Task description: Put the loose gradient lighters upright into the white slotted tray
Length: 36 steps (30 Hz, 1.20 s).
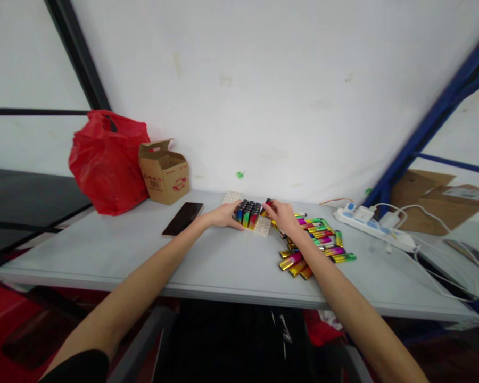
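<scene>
Several lighters (pixel 246 215) stand upright in close rows, dark tops up, in a white holed tray (pixel 262 226) at the middle of the table. My left hand (pixel 225 214) grips the left side of these rows, with the thumb at the front and the fingers behind. On the other side, my right hand (pixel 281 215) pinches a single lighter (pixel 269 202) with a dark red top, just above the tray's right part. A loose heap of shiny coloured lighters (pixel 323 234) lies under and beside my right forearm, which hides part of it.
A second white holed tray (pixel 232 197) lies behind the rows. Left of it are a dark phone (pixel 183 218), an open carton (pixel 165 173) and a red plastic bag (pixel 109 159). A white power strip (pixel 375 229) with cables and brown cardboard (pixel 439 199) occupy the right side.
</scene>
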Motion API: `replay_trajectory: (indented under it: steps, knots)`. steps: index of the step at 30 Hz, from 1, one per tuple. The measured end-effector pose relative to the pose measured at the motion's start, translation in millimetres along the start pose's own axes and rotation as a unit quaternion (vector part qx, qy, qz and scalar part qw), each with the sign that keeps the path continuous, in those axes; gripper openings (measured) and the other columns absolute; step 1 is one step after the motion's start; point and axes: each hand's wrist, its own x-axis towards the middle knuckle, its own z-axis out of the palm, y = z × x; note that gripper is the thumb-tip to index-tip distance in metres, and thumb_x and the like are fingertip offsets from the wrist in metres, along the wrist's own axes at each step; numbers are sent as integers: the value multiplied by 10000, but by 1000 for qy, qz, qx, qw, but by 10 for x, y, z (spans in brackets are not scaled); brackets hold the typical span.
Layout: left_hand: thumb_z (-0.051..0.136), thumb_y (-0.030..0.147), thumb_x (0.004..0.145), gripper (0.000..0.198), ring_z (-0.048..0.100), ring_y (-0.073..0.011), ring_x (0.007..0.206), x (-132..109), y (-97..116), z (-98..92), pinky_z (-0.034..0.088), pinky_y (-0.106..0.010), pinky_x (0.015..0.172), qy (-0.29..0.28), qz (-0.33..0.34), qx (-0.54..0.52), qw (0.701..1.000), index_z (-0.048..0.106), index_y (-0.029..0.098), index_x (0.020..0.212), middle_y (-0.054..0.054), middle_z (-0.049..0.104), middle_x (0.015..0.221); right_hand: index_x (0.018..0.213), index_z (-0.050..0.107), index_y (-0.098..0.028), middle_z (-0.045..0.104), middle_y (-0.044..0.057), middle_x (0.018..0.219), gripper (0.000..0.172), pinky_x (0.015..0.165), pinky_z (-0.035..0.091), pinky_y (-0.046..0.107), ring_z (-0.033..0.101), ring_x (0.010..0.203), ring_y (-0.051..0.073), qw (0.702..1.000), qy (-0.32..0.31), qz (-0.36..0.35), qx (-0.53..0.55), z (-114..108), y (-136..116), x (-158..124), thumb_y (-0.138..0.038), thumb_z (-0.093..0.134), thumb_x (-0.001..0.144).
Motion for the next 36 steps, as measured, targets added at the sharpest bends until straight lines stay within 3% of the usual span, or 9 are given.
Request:
replay_trajectory:
  steps: [6,11,15,22,26,29,32,36]
  knots:
    - [895,537,645,849,645,-339,1183,-9,7,-8,503,-413,991,3,-12,22,1000,557,168,1330,-133,685,1318,867,678,-177,726,47,779,213,642,346,261,602,685,171,994,-107,-25,-7,34,30,8,-328,630,1010]
    - [902,524,628,842,647,-343,1173,-16,35,-9,501,-420,988,9,-13,16,1000,572,163,1313,-139,696,1298,861,688,-156,695,46,806,186,673,355,256,571,722,161,992,-115,-46,-13,21,54,13,-302,674,975]
    - [888,529,649,819,656,-324,1140,-18,48,-9,508,-398,959,6,-14,21,1000,574,173,1316,-123,698,1286,858,705,-171,694,40,807,354,704,387,265,577,733,166,992,-113,-61,17,-58,96,-1,-420,538,1047]
    - [896,524,631,823,649,-335,1154,4,36,-9,505,-405,970,4,-14,37,999,572,173,1302,-130,689,1292,1098,737,-177,765,86,1068,391,881,476,301,674,967,208,990,-103,-38,86,-179,168,-13,-435,444,1083]
    - [889,532,634,831,649,-341,1169,6,42,-3,499,-413,991,10,-5,30,999,570,172,1312,-134,685,1310,1160,727,-162,742,122,1159,359,1003,460,327,661,1092,216,995,-88,-40,29,-77,243,-10,-283,395,1098]
    - [892,530,629,835,655,-340,1159,0,47,-2,506,-407,978,11,-12,30,999,569,173,1312,-128,692,1298,1195,724,-141,717,152,1215,281,1039,437,322,646,1142,220,991,-119,-39,-57,28,295,-11,-175,487,1048]
    - [895,525,626,840,655,-345,1154,-11,52,-6,504,-412,972,13,-20,45,999,569,170,1313,-134,695,1291,1172,744,-149,715,147,1171,237,990,447,304,658,1088,221,982,-155,-32,-104,75,309,3,-195,567,1021]
    - [889,525,641,849,651,-340,1163,-21,67,-12,499,-407,979,12,-12,37,999,564,168,1339,-137,687,1308,1127,762,-151,732,140,1071,240,898,459,292,674,989,222,984,-149,-18,-93,44,300,20,-270,577,1033]
